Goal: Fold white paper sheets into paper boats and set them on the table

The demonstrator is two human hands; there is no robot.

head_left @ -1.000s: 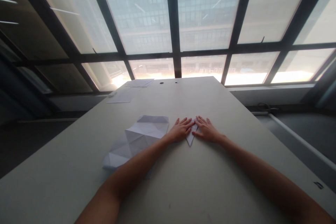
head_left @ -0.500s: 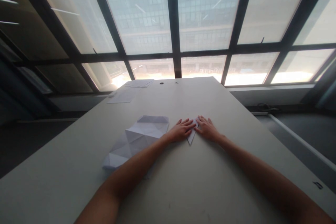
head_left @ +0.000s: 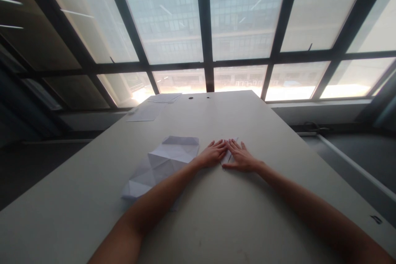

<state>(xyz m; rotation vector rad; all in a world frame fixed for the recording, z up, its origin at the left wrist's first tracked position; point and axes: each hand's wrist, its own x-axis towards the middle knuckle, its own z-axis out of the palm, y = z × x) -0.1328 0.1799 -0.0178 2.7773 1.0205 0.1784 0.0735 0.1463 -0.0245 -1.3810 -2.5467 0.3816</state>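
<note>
A small folded piece of white paper [head_left: 227, 157] lies flat on the table, its pointed end toward me. My left hand [head_left: 213, 154] rests on its left side with the fingers stretched out. My right hand [head_left: 240, 157] lies over its right side, fingers spread and thumb near the lower point. The fingertips of both hands meet near the top of the paper, and they cover much of it. Left of my hands a larger creased sheet of paper [head_left: 163, 159] lies partly unfolded, its near part hidden under my left forearm.
The white table [head_left: 278, 198] reaches toward a wall of framed windows [head_left: 173, 16]. Several flat sheets of paper [head_left: 144, 113] lie at its far left corner. Two dark round spots [head_left: 191, 98] mark the far end. A small dark mark [head_left: 376, 219] is at the right edge.
My right hand has moved left and slightly down across the folded paper, its thumb now near the lower point. My left hand stays almost where it was.
</note>
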